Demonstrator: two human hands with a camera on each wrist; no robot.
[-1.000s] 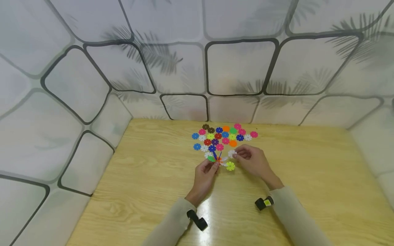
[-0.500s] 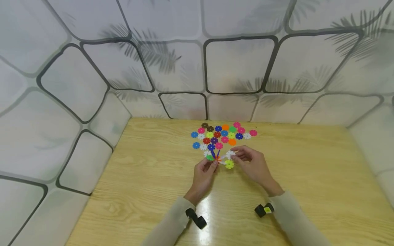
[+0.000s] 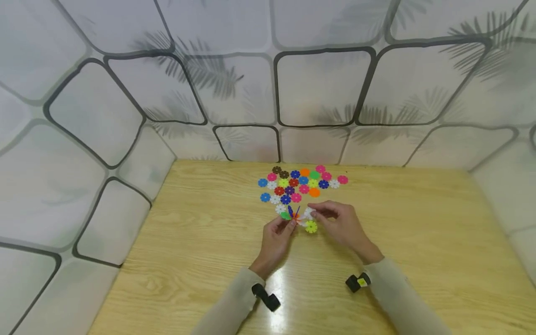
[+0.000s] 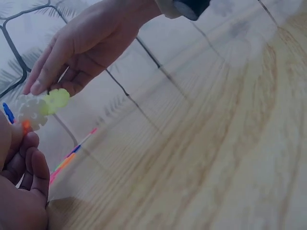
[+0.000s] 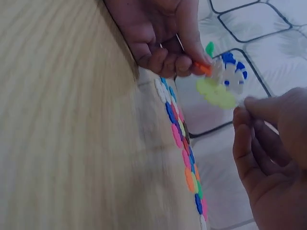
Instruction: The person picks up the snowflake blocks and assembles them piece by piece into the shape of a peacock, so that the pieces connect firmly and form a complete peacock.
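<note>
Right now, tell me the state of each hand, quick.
Left hand: holding the cluster of joined discs by its orange disc.
Right hand: pinching a white disc.

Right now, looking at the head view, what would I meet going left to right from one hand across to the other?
Left hand, orange disc at its fingertips, yellow disc, right hand.
</note>
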